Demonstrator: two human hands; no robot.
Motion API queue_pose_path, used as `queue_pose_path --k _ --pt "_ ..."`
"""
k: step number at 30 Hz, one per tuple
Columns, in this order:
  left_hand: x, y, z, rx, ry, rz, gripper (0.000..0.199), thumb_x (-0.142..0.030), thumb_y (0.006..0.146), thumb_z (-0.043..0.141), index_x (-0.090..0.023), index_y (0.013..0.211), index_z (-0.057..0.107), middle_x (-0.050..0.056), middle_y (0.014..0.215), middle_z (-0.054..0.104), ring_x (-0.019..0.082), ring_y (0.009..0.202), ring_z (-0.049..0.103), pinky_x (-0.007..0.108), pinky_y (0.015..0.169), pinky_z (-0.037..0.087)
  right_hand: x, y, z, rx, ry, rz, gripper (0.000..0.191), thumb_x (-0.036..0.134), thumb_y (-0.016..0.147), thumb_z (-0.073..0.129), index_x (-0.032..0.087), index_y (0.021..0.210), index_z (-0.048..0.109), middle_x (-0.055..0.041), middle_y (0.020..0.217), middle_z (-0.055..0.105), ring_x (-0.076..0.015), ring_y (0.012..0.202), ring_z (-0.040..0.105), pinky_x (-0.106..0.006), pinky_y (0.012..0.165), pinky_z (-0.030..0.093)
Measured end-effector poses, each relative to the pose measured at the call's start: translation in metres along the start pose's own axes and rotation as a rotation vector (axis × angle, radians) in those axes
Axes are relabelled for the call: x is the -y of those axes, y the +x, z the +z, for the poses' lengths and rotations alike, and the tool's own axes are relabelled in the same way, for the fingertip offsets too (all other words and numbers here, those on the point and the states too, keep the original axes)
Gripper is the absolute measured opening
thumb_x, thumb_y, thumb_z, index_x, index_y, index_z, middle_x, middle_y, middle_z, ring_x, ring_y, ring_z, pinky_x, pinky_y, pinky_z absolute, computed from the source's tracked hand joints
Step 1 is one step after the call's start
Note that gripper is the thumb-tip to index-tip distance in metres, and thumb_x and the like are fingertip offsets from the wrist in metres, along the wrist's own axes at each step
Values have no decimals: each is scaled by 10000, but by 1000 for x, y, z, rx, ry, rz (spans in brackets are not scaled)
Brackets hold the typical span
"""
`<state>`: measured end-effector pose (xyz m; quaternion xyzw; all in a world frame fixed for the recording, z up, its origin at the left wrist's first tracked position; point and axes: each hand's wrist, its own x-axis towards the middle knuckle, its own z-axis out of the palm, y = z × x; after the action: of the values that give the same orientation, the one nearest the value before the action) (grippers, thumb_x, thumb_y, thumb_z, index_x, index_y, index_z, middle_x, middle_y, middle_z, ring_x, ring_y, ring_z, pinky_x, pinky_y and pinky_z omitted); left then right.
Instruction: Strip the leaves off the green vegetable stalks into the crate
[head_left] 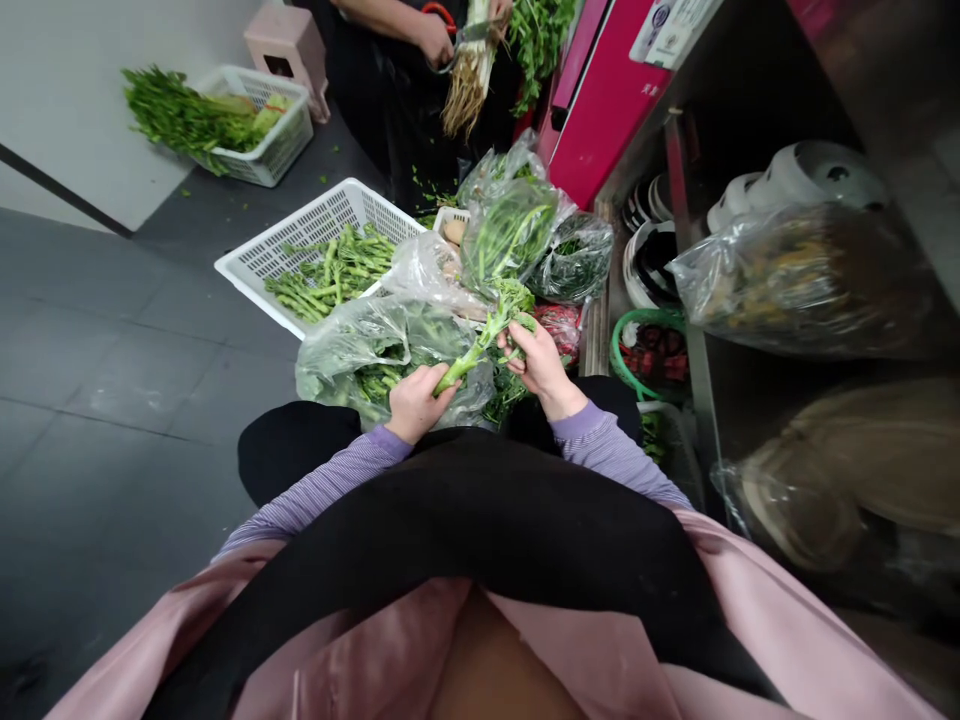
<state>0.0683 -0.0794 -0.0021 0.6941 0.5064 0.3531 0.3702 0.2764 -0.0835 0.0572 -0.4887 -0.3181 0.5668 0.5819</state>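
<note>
A stalk of broccolini [480,347] is held slantwise before my knees, its green head up and to the right. My left hand [417,402] is closed round the lower end of the stem. Near the head, my right hand [543,362] pinches at the broccolini's leaves, fingers closed. Below both hands lies an open clear plastic bag [337,345] with more leafy green stalks inside. Just beyond it, a white slotted basket [259,268] holds a pile of broccolini stalks [334,272].
Bagged greens [510,225] crowd the floor ahead. Opposite, a co-worker's hand [435,42] holds red-handled scissors [441,14] at a rooted bunch [471,85]. A metal shelf [701,400] and a green basket [619,355] stand right; another white basket [289,140] is far left.
</note>
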Motion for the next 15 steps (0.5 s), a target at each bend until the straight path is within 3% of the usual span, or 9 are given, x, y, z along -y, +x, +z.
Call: queue_pose_path --k 4,8,11,13,15 --pt "0 -3 3 0 -141 -42 275 -304 612 761 -219 865 695 72 805 628 207 845 589 212 618 403 -5 9 2 -129 92 67 288 327 715 649 198 684 393 71 520 489 -2 324 244 -158 327 144" --pt "-4 -15 12 171 -382 -174 252 -354 653 731 -188 824 650 11 641 577 145 613 539 205 501 366 -14 13 2 22 320 351 265 232 661 597 203 639 335 113 453 331 -2 322 178 -143 310 133" --pt "-8 -20 16 250 -527 -323 234 -374 723 667 -172 827 611 -59 472 442 88 401 392 198 396 284 -24 11 6 7 308 376 199 228 646 592 195 676 398 117 463 326 -4 321 175 -138 307 132" --pt "-10 -14 15 171 -557 -388 225 -368 735 657 -173 807 571 -75 459 426 72 356 362 194 364 267 -27 12 7 -72 240 293 167 232 647 593 189 687 437 104 472 365 -5 323 196 -138 314 136" --pt "-9 6 9 19 -599 -444 232 -379 767 627 -183 770 503 -79 479 438 64 338 368 187 342 271 -24 16 5 -94 183 212 135 223 641 591 185 681 468 96 464 373 -11 329 218 -140 324 147"
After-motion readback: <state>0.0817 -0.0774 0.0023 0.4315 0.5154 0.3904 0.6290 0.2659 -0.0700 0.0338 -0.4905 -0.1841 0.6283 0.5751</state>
